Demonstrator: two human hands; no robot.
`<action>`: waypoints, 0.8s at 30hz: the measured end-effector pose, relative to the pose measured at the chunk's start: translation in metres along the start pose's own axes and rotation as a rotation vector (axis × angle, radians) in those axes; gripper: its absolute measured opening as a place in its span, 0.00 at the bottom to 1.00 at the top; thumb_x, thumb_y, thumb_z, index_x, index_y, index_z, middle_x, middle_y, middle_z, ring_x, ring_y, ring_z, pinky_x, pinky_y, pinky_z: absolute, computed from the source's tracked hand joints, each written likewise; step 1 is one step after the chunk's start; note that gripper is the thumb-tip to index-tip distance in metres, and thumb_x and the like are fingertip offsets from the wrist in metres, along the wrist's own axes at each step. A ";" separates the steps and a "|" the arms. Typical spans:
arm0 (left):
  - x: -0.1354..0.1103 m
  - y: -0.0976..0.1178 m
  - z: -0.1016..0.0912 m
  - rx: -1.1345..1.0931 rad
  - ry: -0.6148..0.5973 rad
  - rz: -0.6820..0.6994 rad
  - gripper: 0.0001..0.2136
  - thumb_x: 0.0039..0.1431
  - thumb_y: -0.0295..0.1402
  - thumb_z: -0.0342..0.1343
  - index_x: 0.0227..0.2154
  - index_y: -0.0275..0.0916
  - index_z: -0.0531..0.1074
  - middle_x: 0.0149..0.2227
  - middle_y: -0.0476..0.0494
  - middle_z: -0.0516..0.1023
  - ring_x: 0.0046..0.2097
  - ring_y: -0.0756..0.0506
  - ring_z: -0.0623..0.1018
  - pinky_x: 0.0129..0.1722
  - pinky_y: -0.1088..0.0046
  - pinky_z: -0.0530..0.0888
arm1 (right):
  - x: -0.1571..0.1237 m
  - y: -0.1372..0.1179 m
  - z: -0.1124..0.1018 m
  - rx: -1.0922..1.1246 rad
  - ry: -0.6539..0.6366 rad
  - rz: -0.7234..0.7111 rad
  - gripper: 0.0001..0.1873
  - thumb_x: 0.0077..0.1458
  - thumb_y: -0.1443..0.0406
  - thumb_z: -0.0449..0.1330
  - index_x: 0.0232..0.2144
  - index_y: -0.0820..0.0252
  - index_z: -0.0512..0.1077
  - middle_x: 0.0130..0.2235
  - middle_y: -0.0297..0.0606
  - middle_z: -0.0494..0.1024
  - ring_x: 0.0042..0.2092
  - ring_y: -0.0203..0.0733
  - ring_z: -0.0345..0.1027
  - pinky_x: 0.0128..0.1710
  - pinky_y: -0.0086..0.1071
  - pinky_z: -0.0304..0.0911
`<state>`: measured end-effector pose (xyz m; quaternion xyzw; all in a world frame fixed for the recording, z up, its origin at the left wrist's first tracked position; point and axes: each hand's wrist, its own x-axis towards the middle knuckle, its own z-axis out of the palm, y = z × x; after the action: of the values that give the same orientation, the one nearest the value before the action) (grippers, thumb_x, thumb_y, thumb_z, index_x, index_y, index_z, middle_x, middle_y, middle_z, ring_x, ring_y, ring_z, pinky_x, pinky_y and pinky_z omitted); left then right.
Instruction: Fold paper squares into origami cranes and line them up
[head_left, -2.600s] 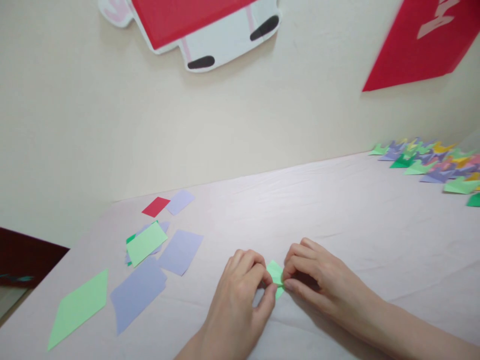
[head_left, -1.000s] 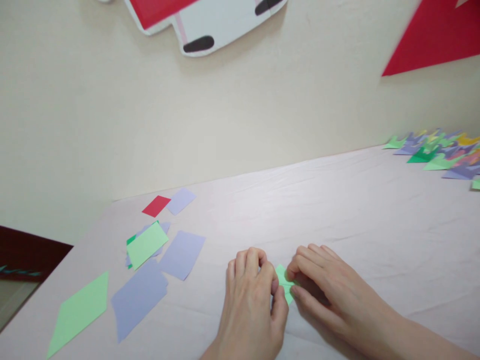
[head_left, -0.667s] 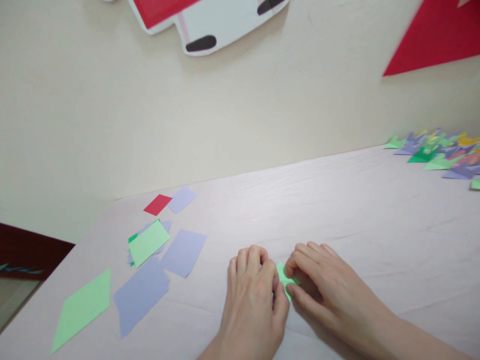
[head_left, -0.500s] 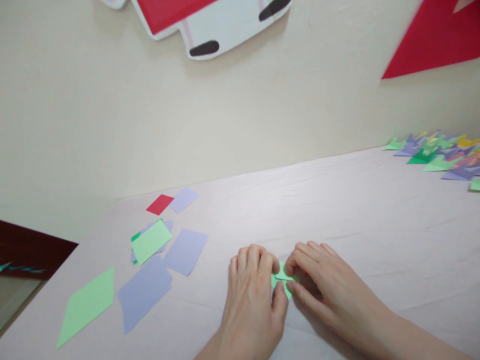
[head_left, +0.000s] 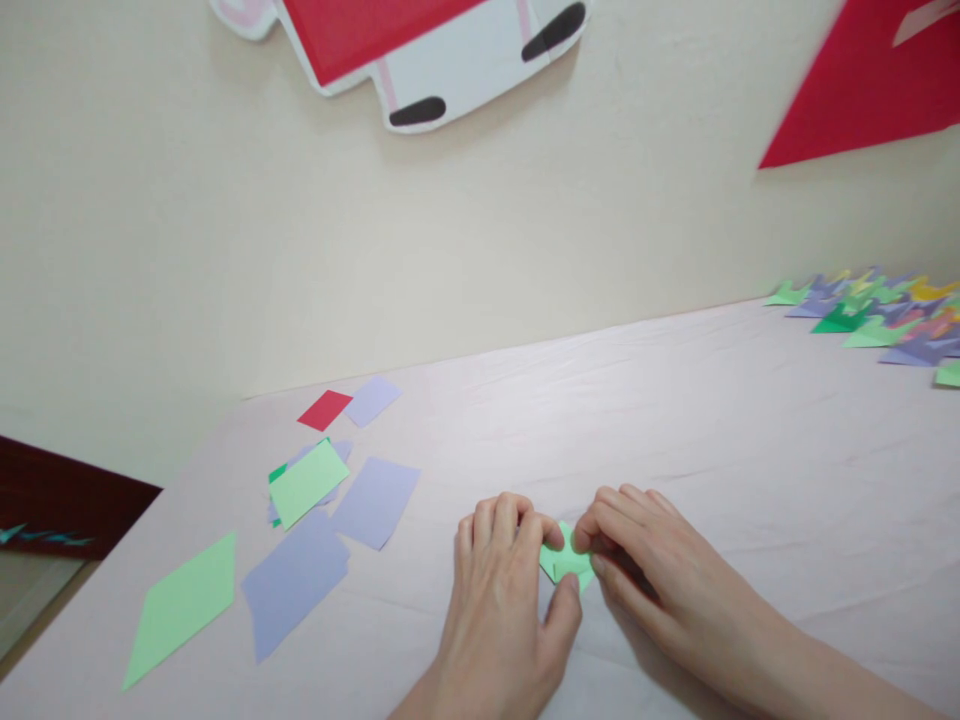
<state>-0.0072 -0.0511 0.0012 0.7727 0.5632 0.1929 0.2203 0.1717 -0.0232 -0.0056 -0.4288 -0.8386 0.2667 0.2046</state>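
Observation:
A small folded light-green paper piece point(head_left: 564, 562) lies on the pale table point(head_left: 675, 430) between my two hands. My left hand point(head_left: 504, 590) pinches its left side with curled fingers and thumb. My right hand point(head_left: 652, 570) presses and pinches its right side with the fingertips. Most of the piece is hidden under my fingers.
Flat paper sheets lie at the left: light green point(head_left: 182, 605), lilac point(head_left: 294, 583), another lilac point(head_left: 375, 488), a green one on a small stack point(head_left: 307, 482), red point(head_left: 324, 410). Several folded paper pieces point(head_left: 877, 310) are heaped at the far right. A wall with red-and-white decorations point(head_left: 420, 50) stands behind.
Both hands stayed on the green piece and kept working it; the piece now shows a little more between the fingers. The view shifted slightly.

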 end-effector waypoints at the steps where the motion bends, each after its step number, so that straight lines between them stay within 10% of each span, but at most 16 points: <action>1: 0.000 0.001 0.000 0.002 -0.003 -0.004 0.09 0.56 0.24 0.50 0.38 0.42 0.64 0.42 0.44 0.67 0.46 0.39 0.65 0.46 0.58 0.63 | 0.000 -0.001 0.000 0.001 -0.003 0.005 0.12 0.55 0.78 0.50 0.33 0.58 0.66 0.34 0.35 0.71 0.36 0.42 0.62 0.38 0.37 0.55; 24: -0.001 -0.002 0.000 0.015 0.004 0.002 0.07 0.57 0.22 0.46 0.34 0.41 0.62 0.39 0.44 0.67 0.45 0.40 0.66 0.44 0.59 0.63 | 0.003 0.003 -0.005 0.040 -0.028 -0.008 0.15 0.52 0.80 0.49 0.33 0.57 0.67 0.34 0.34 0.71 0.36 0.41 0.63 0.38 0.36 0.56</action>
<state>-0.0087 -0.0515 0.0000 0.7746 0.5641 0.1906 0.2133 0.1747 -0.0175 -0.0037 -0.4174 -0.8375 0.2886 0.2027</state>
